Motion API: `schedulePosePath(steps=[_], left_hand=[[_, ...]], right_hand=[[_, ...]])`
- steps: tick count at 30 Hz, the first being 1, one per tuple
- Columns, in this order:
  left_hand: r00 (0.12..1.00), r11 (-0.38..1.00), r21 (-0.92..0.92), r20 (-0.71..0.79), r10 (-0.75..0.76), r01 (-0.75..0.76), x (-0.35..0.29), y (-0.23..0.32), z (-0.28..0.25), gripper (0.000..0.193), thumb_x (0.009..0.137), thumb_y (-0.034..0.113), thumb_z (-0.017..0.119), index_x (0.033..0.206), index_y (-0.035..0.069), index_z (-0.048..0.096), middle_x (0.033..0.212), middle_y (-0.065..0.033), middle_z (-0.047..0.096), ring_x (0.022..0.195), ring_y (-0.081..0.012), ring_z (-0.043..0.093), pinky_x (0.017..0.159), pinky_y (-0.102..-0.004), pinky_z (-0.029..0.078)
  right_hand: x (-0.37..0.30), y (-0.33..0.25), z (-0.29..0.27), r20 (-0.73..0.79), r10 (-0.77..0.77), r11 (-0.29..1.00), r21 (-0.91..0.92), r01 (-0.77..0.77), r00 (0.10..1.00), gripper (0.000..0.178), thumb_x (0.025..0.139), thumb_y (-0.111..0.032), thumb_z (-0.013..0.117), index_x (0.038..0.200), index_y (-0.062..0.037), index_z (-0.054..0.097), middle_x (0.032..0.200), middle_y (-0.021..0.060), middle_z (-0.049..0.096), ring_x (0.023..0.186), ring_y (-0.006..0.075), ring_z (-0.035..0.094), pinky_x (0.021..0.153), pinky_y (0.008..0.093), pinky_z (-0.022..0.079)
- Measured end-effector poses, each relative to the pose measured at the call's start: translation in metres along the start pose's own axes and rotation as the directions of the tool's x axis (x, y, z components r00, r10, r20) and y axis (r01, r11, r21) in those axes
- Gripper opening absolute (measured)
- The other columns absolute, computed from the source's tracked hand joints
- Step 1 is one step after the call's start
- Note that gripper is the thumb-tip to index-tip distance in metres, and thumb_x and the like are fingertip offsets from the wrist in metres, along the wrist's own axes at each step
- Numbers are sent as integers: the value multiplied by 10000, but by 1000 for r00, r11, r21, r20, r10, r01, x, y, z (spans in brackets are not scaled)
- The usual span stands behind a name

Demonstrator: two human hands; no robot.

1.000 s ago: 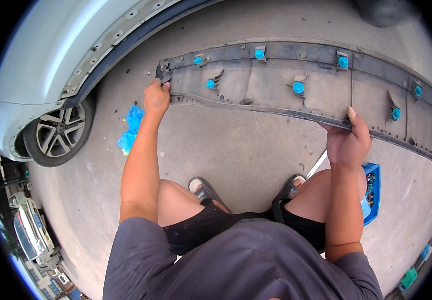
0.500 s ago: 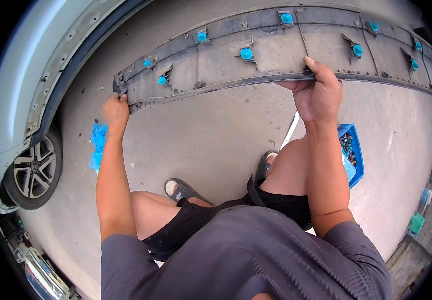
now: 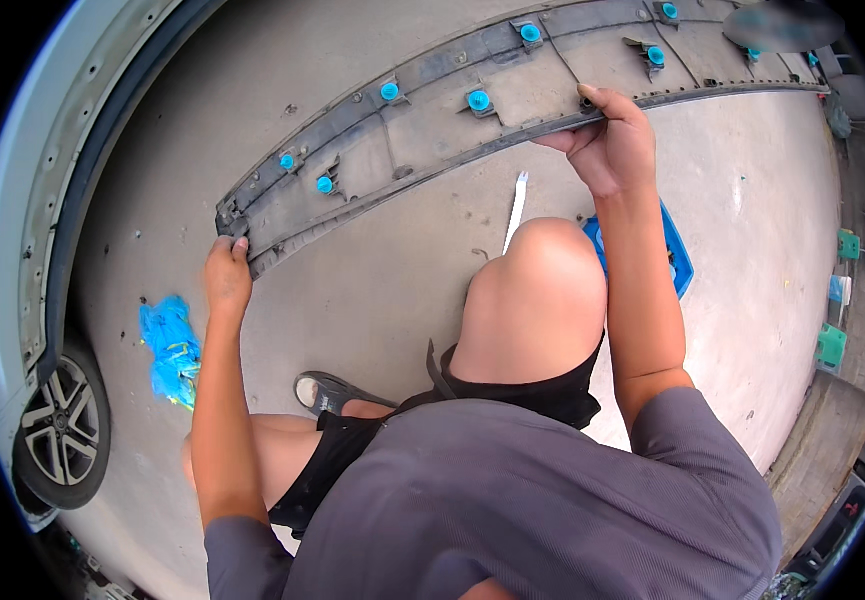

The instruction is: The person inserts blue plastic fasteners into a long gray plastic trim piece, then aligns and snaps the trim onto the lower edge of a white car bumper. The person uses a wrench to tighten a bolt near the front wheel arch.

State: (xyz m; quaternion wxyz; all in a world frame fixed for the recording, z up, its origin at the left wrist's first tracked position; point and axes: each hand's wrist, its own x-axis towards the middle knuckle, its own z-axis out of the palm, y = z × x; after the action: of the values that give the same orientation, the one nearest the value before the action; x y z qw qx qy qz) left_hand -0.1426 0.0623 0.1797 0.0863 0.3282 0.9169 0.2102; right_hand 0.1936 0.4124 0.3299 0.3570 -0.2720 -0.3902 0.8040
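Observation:
A long dark grey car trim panel [image 3: 432, 140] stretches across the upper view, its inner side toward me. Several bright blue clips [image 3: 479, 100] sit in brackets along it. My left hand [image 3: 227, 275] grips the panel's left end, thumb on top. Farther right, my right hand [image 3: 612, 145] pinches the near edge, its thumb on the inner face and its fingers passing beneath. The panel slants, its right part reaching farther away than its left. A blurred patch covers part of the far right end.
At left stand a car body with a bare sill [image 3: 47, 200] and a wheel [image 3: 60, 430]. A blue plastic bag [image 3: 170, 345] lies on the concrete floor. Near my raised knee are a white pry tool [image 3: 516, 210] and a blue bin [image 3: 679, 255]. Green pieces [image 3: 831, 347] line the right side.
The panel has tilted, its left end coming nearer and its right end moving farther off. Both hands keep their hold. My knee has risen into view, and the view has shifted.

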Motion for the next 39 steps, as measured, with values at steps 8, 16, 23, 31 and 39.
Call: schedulePosePath(steps=[8,16,23,31,39], left_hand=[[991,988,137,-125,-50,67,-9,-1,15,282,954,243,569,871,-26,565,898,-289,623,881,-492,582,753,-527,448],[988,998,-57,-151,-24,15,-12,-4,2,294,939,246,600,853,-32,560,885,-286,631,871,-490,580,756,-512,455],[994,990,101,36,-106,101,-10,-32,28,297,926,243,625,848,-38,562,891,-294,633,872,-500,589,757,-536,452],[976,979,165,160,-145,119,-5,-37,15,277,915,226,632,905,-49,607,925,-295,647,911,-489,606,788,-526,468],[934,955,114,203,-293,275,-26,-91,58,207,905,159,606,873,-46,610,894,-281,652,866,-473,616,769,-511,471]], right_hand=[[-30,23,-16,-34,93,987,134,-87,995,339,956,-88,420,1127,186,524,1184,315,611,1088,465,627,948,642,511],[-20,33,-38,131,104,964,230,-132,986,360,967,-101,426,1150,193,522,1191,318,613,1091,466,630,949,612,526],[40,99,-102,4,343,913,233,-334,939,356,970,-144,532,1218,110,518,1209,258,624,1109,395,639,979,564,520],[46,137,-130,-87,645,731,361,-579,759,365,961,-166,572,1239,63,513,1174,245,626,1060,388,644,944,533,532],[21,40,-75,-470,494,516,-518,-682,731,303,915,-214,694,1055,44,620,934,160,658,853,276,688,701,406,630]])
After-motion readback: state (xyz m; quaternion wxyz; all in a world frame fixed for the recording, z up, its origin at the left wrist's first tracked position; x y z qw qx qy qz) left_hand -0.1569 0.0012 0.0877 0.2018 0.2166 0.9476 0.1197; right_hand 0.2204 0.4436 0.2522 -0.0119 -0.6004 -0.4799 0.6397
